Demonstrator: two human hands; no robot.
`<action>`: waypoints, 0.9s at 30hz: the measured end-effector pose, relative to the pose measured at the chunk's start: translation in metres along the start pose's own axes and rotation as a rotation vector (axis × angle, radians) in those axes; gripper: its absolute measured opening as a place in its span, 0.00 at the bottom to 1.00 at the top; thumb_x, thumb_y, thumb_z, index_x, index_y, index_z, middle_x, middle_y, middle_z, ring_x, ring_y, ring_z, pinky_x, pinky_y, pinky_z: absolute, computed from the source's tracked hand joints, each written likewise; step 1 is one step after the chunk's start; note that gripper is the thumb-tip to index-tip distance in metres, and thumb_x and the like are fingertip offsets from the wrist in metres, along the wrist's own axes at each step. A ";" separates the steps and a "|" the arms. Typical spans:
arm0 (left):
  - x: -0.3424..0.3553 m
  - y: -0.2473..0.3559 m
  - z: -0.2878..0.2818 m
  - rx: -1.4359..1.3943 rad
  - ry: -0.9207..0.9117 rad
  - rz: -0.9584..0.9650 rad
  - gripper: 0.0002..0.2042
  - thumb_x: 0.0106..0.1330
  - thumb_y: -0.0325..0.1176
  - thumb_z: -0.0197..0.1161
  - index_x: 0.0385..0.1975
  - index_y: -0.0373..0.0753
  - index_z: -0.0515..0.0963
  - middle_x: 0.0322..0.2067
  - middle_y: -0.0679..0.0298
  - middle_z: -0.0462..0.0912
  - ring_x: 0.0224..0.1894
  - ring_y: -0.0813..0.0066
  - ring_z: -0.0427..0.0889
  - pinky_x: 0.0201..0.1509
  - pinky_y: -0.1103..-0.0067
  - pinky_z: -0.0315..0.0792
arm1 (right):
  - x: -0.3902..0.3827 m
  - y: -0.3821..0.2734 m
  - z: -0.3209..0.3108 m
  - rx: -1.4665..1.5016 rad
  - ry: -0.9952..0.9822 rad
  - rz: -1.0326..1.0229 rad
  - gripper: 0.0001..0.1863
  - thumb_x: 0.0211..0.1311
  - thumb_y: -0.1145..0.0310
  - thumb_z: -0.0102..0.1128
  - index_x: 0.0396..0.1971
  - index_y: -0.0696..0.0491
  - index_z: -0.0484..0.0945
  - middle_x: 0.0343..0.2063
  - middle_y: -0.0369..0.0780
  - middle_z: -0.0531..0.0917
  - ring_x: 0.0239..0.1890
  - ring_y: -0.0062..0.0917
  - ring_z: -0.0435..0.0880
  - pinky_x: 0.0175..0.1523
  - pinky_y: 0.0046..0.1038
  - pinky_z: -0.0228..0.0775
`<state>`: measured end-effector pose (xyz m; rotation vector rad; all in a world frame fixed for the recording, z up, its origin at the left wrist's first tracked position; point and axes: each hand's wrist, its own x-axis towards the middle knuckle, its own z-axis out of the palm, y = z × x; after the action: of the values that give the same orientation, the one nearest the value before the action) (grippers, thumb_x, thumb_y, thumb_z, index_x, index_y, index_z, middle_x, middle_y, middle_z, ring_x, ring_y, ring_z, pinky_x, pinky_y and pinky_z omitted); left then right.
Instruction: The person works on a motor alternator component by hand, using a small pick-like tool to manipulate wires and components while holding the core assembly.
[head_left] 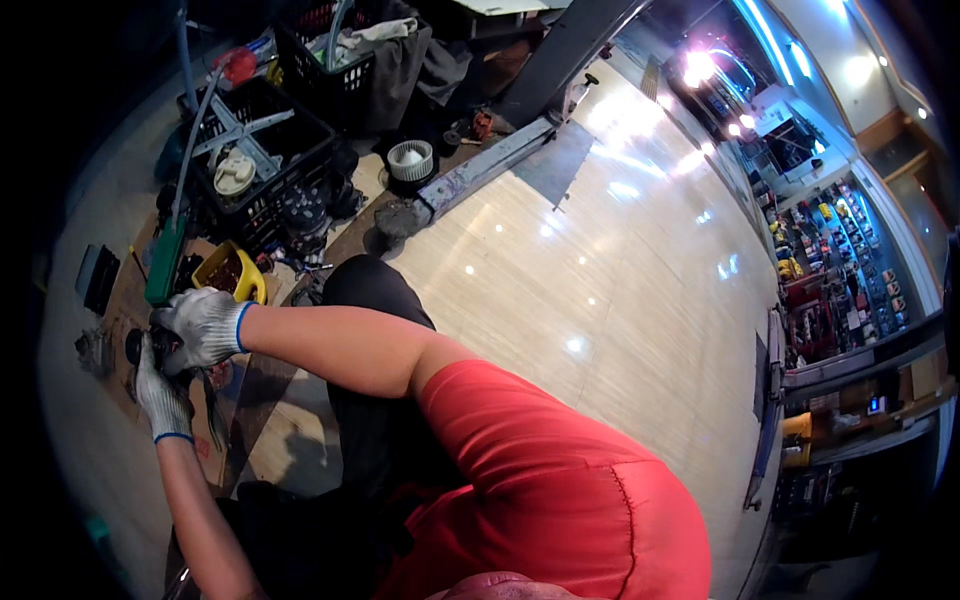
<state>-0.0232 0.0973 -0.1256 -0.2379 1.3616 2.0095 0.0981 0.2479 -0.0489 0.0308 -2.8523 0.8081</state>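
My left hand (163, 402), in a white knit glove with a blue cuff, is closed round a small dark part (170, 352) with a round black end. My right hand (208, 326), gloved alike, grips the same part from above. The gloves hide much of it, so its exact kind does not show. A green block-shaped thing (166, 262) with a grey tube rising from it stands just beyond my right hand. Beside it is a yellow container (228, 272) with brownish contents. Flat cardboard (205, 440) lies under my hands.
Black crates (262, 215) full of parts stand ahead, with a white blower wheel (410, 160) right of them. A grey metal lift arm (490, 172) lies low across the floor. Left of my hands are a black rectangular part (97, 278) and a metal part (95, 350).
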 end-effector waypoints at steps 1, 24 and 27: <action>0.001 -0.002 -0.002 0.021 0.007 0.002 0.26 0.73 0.47 0.59 0.64 0.36 0.71 0.60 0.57 0.77 0.59 0.61 0.78 0.60 0.68 0.75 | -0.004 0.006 0.004 0.027 -0.021 0.009 0.41 0.46 0.36 0.71 0.52 0.54 0.81 0.49 0.46 0.84 0.54 0.42 0.82 0.55 0.38 0.76; -0.049 0.084 -0.047 0.190 0.125 0.468 0.32 0.64 0.54 0.67 0.58 0.33 0.75 0.52 0.55 0.82 0.49 0.70 0.80 0.52 0.71 0.77 | 0.050 0.079 0.091 -0.145 -0.156 0.138 0.43 0.48 0.40 0.70 0.55 0.60 0.76 0.52 0.53 0.81 0.55 0.44 0.82 0.60 0.38 0.73; -0.078 0.094 -0.047 0.170 0.197 0.710 0.17 0.73 0.42 0.56 0.39 0.32 0.82 0.36 0.56 0.86 0.43 0.66 0.84 0.49 0.72 0.77 | 0.056 0.098 0.123 -0.075 -0.502 0.259 0.44 0.49 0.39 0.69 0.58 0.59 0.76 0.56 0.54 0.80 0.58 0.43 0.80 0.62 0.39 0.73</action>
<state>-0.0342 0.0024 -0.0361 0.1580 1.9249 2.4548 0.0157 0.2686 -0.1930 -0.1747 -3.4114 0.8380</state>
